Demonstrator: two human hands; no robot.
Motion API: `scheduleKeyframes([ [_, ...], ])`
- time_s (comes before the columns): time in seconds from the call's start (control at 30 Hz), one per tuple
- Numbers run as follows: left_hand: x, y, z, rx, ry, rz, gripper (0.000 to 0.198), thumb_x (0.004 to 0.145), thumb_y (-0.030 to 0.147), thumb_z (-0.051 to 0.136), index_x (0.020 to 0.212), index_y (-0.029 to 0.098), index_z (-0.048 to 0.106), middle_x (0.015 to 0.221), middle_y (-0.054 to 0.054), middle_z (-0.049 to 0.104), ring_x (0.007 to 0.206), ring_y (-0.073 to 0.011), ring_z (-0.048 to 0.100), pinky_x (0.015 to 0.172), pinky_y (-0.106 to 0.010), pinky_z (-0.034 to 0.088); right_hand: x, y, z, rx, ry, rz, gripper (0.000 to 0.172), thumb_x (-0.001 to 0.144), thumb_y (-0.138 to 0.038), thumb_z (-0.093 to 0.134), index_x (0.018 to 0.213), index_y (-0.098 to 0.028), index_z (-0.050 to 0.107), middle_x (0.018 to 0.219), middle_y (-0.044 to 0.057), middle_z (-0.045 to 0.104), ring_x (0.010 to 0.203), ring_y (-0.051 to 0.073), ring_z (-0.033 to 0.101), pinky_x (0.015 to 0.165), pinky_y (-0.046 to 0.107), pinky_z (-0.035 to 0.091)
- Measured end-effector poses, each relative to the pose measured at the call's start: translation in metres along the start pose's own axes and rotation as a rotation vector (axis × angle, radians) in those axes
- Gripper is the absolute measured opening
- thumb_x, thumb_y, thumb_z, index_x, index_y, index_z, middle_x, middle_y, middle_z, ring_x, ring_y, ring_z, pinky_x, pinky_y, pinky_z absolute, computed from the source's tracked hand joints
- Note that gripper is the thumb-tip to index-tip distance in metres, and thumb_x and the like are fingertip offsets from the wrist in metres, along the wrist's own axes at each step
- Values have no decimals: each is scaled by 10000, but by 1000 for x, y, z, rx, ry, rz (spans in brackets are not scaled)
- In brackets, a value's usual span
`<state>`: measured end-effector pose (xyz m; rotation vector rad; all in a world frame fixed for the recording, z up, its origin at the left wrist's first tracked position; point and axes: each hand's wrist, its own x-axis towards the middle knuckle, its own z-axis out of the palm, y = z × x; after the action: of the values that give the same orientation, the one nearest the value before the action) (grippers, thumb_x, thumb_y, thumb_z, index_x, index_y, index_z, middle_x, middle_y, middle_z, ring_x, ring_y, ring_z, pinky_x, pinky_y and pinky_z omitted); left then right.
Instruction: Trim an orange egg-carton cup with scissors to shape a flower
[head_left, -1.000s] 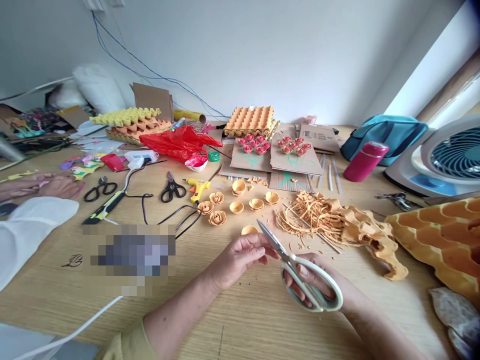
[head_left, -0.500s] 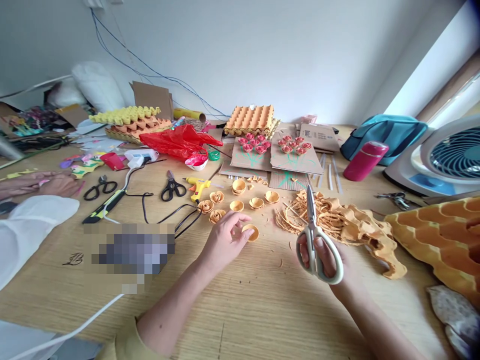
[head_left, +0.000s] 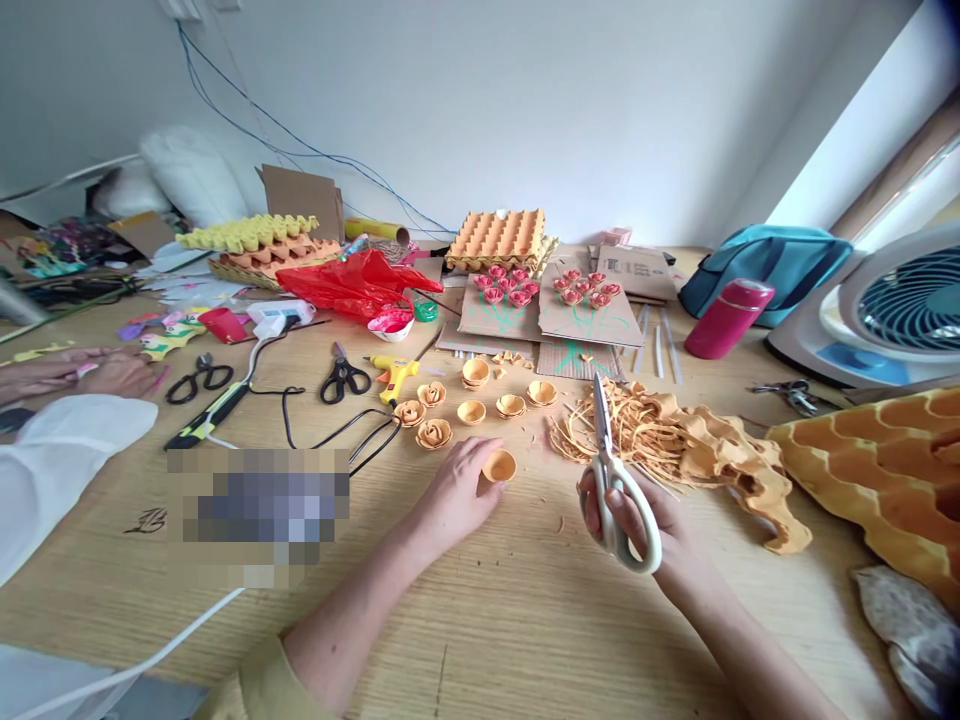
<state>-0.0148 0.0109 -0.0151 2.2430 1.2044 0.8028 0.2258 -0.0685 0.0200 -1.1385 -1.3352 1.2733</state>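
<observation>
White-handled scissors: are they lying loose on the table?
No, the white-handled scissors are held in the right hand, with the thumb and fingers through the handle loops.

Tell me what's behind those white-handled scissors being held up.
Behind the scissors, held in the right hand, is a tangle of thin orange strips, with a wavy orange scrap to its right. Whatever the blades, handles and hand cover can't be seen.

At the frame's centre, a small cup [head_left: 501, 468] is just right of the left hand [head_left: 461, 488], before other cups [head_left: 472, 412]; right of it, scissors [head_left: 605, 430] in the right hand [head_left: 673, 540] are before heaped shreds [head_left: 637, 430]. Upper centre, flowers [head_left: 492, 295] sit on cardboard sheets [head_left: 474, 320] before egg trays [head_left: 495, 240].
</observation>
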Motion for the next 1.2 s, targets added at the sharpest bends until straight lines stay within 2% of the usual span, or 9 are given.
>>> scheduleKeyframes([
  [0.13, -2, 1, 0, -38, -20, 20, 653, 793, 68, 631, 1401, 249, 476, 1372, -99, 574, 1303, -261, 532, 1130, -479, 436, 0, 0, 1, -12, -1, 21, 418, 907, -608, 569, 966, -196, 607, 673, 1, 592, 574, 130, 496, 550, 271, 397],
  [0.3, -2, -2, 5, -29, 52, -49, 637, 734, 149, 762, 1316, 252, 523, 1253, -91, 585, 1221, -288, 570, 1064, -494, 480, -2, 1, 1, -6, -7, 35, 406, 900, -599, 585, 958, -197, 601, 684, 8, 595, 589, 140, 497, 560, 283, 400],
  [0.4, -1, -3, 6, -36, 50, -21, 545, 768, 105, 698, 1271, 246, 543, 1212, -84, 606, 1186, -273, 584, 1050, -489, 485, -2, 1, 2, -2, -15, 48, 418, 893, -607, 588, 965, -196, 608, 677, 8, 593, 589, 141, 494, 555, 281, 397],
  [0.5, -1, -2, 5, -46, 23, 2, 589, 787, 68, 644, 1328, 249, 497, 1278, -87, 601, 1241, -262, 557, 1094, -488, 450, -1, 1, 2, -3, -14, 50, 445, 885, -627, 585, 963, -190, 615, 667, 10, 595, 580, 143, 495, 547, 283, 396],
  [0.67, -3, -2, 5, -32, 1, -21, 625, 779, 88, 668, 1354, 247, 481, 1312, -95, 583, 1267, -269, 539, 1114, -492, 430, -1, 3, 1, -12, -15, 47, 438, 894, -619, 579, 974, -189, 612, 675, 12, 602, 583, 142, 500, 549, 282, 397],
  [0.8, -3, -3, 4, -23, 3, 7, 562, 769, 74, 666, 1284, 254, 529, 1244, -80, 590, 1209, -262, 559, 1080, -471, 450, -1, 1, 1, -23, -11, 47, 448, 882, -632, 586, 964, -193, 615, 666, 7, 600, 576, 140, 508, 549, 273, 409],
  [0.97, -3, -2, 3, 1, 4, 69, 391, 764, 66, 661, 1102, 249, 589, 1190, -59, 589, 1175, -249, 567, 1055, -429, 463, -1, -3, 2, -24, -12, 56, 462, 864, -650, 598, 953, -196, 615, 662, 7, 599, 582, 146, 511, 556, 279, 418],
  [1.07, -3, 1, 4, 14, 5, 64, 458, 764, 61, 660, 1171, 254, 574, 1198, -58, 604, 1177, -249, 569, 1053, -425, 465, -1, -2, 2, -22, -13, 59, 450, 867, -636, 606, 957, -195, 615, 668, 9, 605, 590, 145, 517, 560, 277, 421],
  [1.2, 0, 4, -6, 22, 35, 60, 546, 789, 181, 725, 1293, 257, 528, 1284, -74, 598, 1218, -259, 557, 1062, -434, 459, -1, 3, 2, 1, -21, 54, 454, 872, -631, 602, 974, -188, 612, 669, 12, 605, 583, 143, 513, 541, 270, 409],
])
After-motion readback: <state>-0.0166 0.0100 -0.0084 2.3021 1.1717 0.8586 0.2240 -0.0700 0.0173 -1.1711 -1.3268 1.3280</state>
